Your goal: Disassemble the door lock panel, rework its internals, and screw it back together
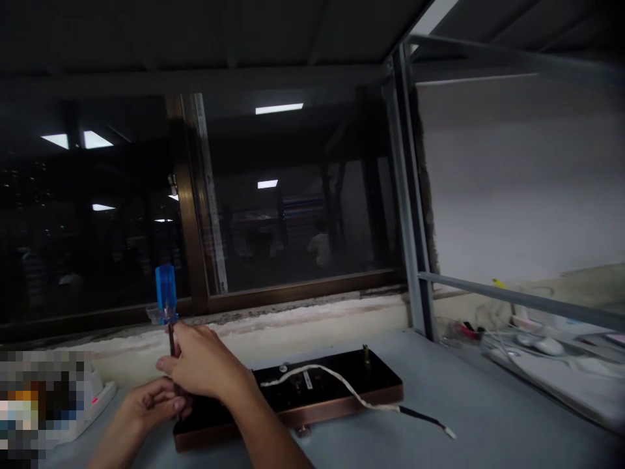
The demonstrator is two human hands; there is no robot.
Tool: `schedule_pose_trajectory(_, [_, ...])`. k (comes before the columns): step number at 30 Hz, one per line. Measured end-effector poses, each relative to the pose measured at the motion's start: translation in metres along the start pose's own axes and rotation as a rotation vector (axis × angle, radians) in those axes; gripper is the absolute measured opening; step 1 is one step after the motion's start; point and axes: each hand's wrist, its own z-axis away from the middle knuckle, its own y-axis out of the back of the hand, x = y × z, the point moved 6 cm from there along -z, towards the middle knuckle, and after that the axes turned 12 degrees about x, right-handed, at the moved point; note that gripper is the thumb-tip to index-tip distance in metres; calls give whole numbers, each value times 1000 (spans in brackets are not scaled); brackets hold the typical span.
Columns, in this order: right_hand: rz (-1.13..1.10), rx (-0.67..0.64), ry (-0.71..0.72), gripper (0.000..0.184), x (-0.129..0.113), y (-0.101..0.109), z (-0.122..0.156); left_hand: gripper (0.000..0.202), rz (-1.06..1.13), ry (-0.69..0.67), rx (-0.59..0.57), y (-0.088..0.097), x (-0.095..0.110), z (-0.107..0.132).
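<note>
A screwdriver (pixel 166 286) with a blue handle stands almost upright over the left end of a flat black panel (pixel 336 371) with a copper-coloured rim. My right hand (pixel 208 361) is closed round the screwdriver's shaft, just below the handle. Lower down, my left hand (pixel 146 407) pinches the shaft near its tip, at the panel's left corner. My fingers hide the tip and whatever lies under it. A white cable (pixel 336 374) runs from the panel, over its front edge and onto the table; its end part is black with a small white connector.
The panel lies on a grey-blue table (pixel 469 404). A white power strip (pixel 105 394) with a red light sits at the left, beside a blurred-out patch. A metal shelf post (pixel 410 195) rises behind the right side. Beyond its crossbar are cables and a white mouse (pixel 549 345).
</note>
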Motion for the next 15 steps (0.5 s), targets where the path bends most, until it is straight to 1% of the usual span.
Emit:
schedule_pose_trajectory(3, [-24,27,-8,24,-1,-1,-1,29,-42,6,-13,1,-7,-4])
schedule_pose_trajectory(5, [-23,24,-10,26,-3,-1,-1,28,-57,25,-28,1,-10,-4])
schedule_pose_trajectory(9, [-21,-17,-29,20,-3,2,0,32,-31,48,-59,1,-12,-2])
schedule_pose_trajectory(11, [-55,-58,-35,19,-3,0,3,35,-30,71,-73,3,-14,-1])
schedule_pose_trajectory(13, [-98,-90,-43,22,-2,-3,4,37,-52,95,-82,5,-16,-2])
schedule_pose_trajectory(15, [-127,-81,-53,28,-2,-6,5,37,-65,125,-73,6,-19,-3])
